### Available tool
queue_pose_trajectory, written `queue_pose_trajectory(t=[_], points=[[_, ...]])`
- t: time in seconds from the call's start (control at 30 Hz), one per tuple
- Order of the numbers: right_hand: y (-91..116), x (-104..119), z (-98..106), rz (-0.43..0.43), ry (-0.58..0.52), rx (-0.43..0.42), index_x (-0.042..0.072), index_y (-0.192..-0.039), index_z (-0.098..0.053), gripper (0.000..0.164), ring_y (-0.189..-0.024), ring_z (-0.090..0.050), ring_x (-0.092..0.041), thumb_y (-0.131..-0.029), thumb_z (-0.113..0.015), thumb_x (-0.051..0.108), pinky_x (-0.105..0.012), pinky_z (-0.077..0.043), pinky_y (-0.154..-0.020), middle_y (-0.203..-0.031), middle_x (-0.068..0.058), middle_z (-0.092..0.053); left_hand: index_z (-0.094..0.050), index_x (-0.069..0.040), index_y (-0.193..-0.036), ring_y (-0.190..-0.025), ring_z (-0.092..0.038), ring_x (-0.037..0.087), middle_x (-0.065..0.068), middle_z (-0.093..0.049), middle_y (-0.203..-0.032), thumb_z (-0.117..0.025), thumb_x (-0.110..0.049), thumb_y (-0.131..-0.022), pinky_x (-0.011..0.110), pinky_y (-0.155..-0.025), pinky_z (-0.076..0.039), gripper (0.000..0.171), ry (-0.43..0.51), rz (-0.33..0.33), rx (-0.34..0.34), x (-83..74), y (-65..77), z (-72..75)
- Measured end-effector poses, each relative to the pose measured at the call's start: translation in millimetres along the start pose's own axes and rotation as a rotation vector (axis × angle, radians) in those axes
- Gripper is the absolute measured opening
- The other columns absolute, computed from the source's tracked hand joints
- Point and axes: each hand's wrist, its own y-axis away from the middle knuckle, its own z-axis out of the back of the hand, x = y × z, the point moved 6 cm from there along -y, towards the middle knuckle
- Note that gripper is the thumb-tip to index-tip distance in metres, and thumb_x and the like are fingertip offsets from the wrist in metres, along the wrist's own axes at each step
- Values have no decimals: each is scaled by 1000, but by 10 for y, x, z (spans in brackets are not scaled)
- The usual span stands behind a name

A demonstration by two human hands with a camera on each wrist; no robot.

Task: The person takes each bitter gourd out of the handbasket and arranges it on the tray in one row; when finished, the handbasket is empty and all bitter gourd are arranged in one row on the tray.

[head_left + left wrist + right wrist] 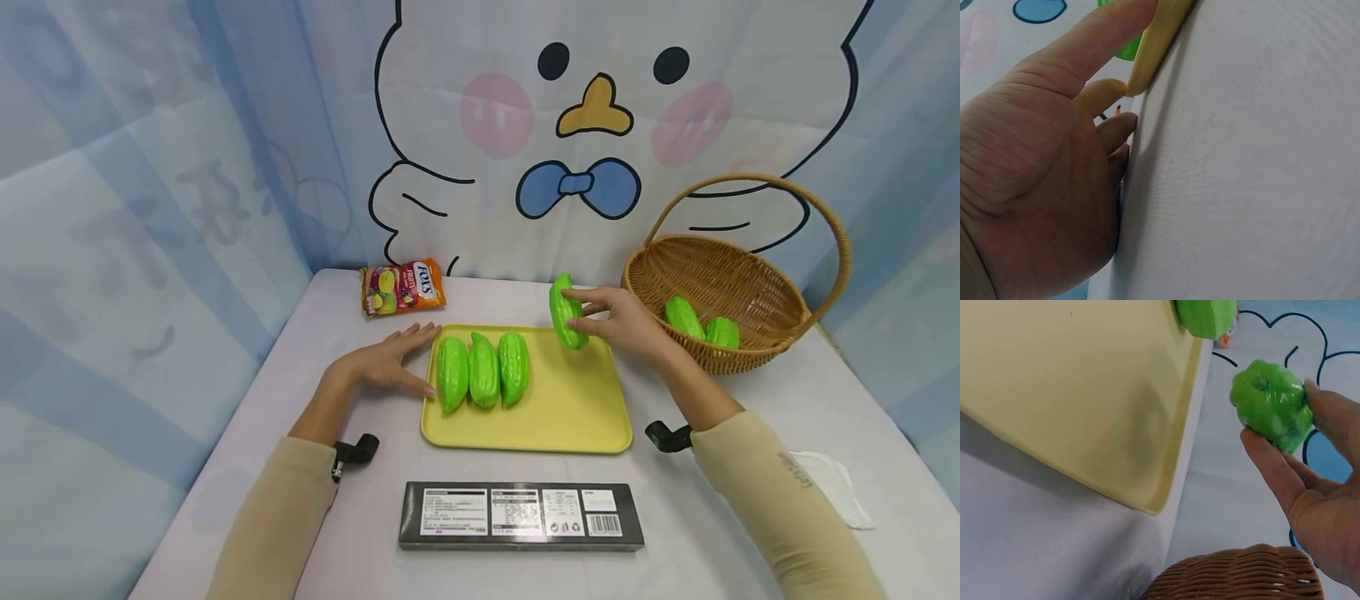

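Right hand (615, 318) pinches a vegetable (562, 310) clear of the tray (564, 400). Left hand (385, 358), fingers spread, touches the tray's edge (likely steadying it).

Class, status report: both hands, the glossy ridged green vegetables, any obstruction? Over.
Right hand pinching glossy ridged green vegetable above rectangular yellow tray; left hand at tray's left edge. Three matching vegetables on tray, two in brown wicker basket. Nothing seen blocking.
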Motion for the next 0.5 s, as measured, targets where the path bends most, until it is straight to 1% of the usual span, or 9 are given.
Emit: queue_pose_trajectory(t=[0.1,0.23,0.43,0.5], points=[[-10,-6,-53,9,-15,45,21,-149,-60,55,-129,-62,-36,-97,-76,27,-53,-58,-97,-157,-10,-52,-13,-28,-169,-163,7,37,2,-3,-177,-86,-60,-77,64,-130,3,122,-1,-2,1,-7,0,-2],[-16,-18,-110,15,-10,90,19,-149,-60,55,-129,-62,-38,-97,-76,25,-53,-60,-95,-157,-13,-52,-13,-28,-169,-163,7,37,1,-3,-177,-86,-61,-77,64,-130,2,122,-6,1,0,-17,4,0],[-12,-6,-256,59,15,190,13,-148,-60,57,-128,-64,-40,-94,-79,21,-56,-56,-102,-152,-14,-58,-13,-29,-169,-163,6,38,2,-3,-177,-86,-61,-77,66,-129,1,122,-6,6,-1,-19,6,0],[-7,0,-298,57,4,223,12,-147,-61,58,-127,-64,-40,-93,-80,20,-56,-56,-103,-150,-14,-60,-13,-29,-169,-163,6,39,2,-3,-177,-86,-62,-76,66,-129,1,122,-6,8,0,-7,-4,-2]])
